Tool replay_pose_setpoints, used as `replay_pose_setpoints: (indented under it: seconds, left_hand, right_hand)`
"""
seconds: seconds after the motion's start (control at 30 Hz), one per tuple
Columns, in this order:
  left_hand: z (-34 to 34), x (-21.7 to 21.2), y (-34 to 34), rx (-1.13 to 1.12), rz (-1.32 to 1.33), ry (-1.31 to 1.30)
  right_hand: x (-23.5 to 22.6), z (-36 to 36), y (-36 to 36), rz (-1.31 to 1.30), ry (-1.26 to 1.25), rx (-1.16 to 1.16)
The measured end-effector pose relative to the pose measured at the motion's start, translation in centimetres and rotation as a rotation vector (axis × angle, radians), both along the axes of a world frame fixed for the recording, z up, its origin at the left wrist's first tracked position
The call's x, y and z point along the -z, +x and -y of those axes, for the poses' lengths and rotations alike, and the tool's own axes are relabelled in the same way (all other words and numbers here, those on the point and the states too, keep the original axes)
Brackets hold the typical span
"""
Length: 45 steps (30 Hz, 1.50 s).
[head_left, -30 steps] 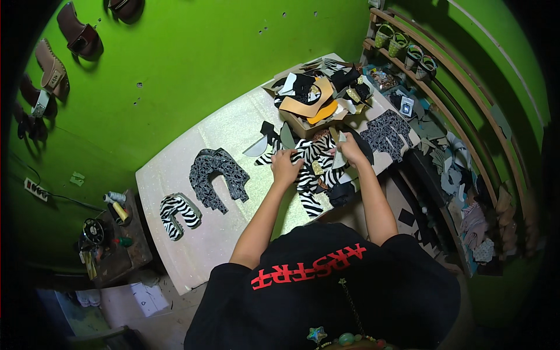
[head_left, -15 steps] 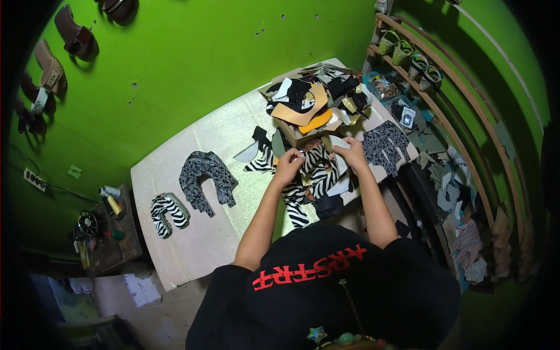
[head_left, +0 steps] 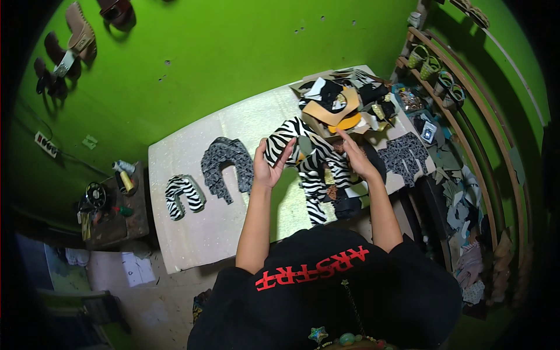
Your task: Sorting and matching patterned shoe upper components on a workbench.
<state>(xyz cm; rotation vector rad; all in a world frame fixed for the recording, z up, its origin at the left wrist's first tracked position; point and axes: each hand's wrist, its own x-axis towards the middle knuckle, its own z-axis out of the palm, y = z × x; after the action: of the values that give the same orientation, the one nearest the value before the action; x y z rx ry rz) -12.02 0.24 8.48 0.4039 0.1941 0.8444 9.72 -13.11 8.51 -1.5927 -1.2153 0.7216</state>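
Observation:
My left hand (head_left: 270, 167) is closed on the edge of a curved zebra-print piece (head_left: 284, 135), raised over the table. The thumb lies across its near side. My right hand (head_left: 360, 162) is at the other end of the scrap pile, its fingers stretched out and apart from the raised piece. Between my hands lie more zebra-print scraps (head_left: 315, 185), with a dark scrap (head_left: 347, 208) at their near edge. Just beyond my right hand stands a cardboard box (head_left: 315, 125) heaped with black, tan, orange and gold offcuts.
On the left of the table (head_left: 169, 245) lie a stack of zebra-print arches (head_left: 185, 195) and dark patterned arches (head_left: 226, 166). Dark patterned pieces (head_left: 406, 157) lie at its right end. A sewing stand with thread (head_left: 125, 181) is at left; wooden racks (head_left: 461, 64) stand at right.
My left hand has moved left, lifting a curved zebra-print piece. My right hand has let go of a pale piece and its fingers are now stretched. The whole view has shifted.

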Motion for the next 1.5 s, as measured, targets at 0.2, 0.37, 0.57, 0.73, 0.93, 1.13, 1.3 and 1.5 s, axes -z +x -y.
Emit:
replay_pose_setpoints:
  seconds: [0.2, 0.37, 0.57, 0.73, 0.93, 1.13, 1.3, 1.5]
  left_hand:
    - [-1.3, -0.8, -8.3, -0.143, 0.085, -0.062]
    - [-1.6, -1.0, -15.6, -0.184, 0.094, -0.097]
    - [-2.6, 3.6, -26.9, -0.401, -0.438, 0.155]
    - [-2.7, 5.5, -34.9, -0.255, -0.984, 0.288]
    - [-4.8, 7.9, -40.1, -0.428, -1.257, 0.221]
    - [-7.4, 10.4, -42.6, -0.433, -1.314, 0.175]
    - [-8.5, 11.3, -42.5, -0.462, -1.389, 0.183]
    - [-8.5, 11.8, -42.0, -0.483, -1.496, 0.237]
  right_hand:
    - [2.1, -5.0, -9.9, -0.395, 0.102, -0.135]
    - [3.1, -9.3, -17.8, -0.178, 0.143, -0.157]
    - [1.9, -12.4, -26.8, -0.460, 0.075, -0.169]
    - [5.0, -15.4, -31.7, -0.161, -0.047, -0.252]
    - [6.5, -19.9, -38.0, 0.021, -0.133, -0.284]
    - [7.9, -23.1, -41.2, 0.181, -0.326, -0.146]
    - [9.2, -24.0, -42.3, 0.218, -0.376, -0.053]
    - [9.3, -23.6, -43.1, 0.344, -0.483, 0.073]
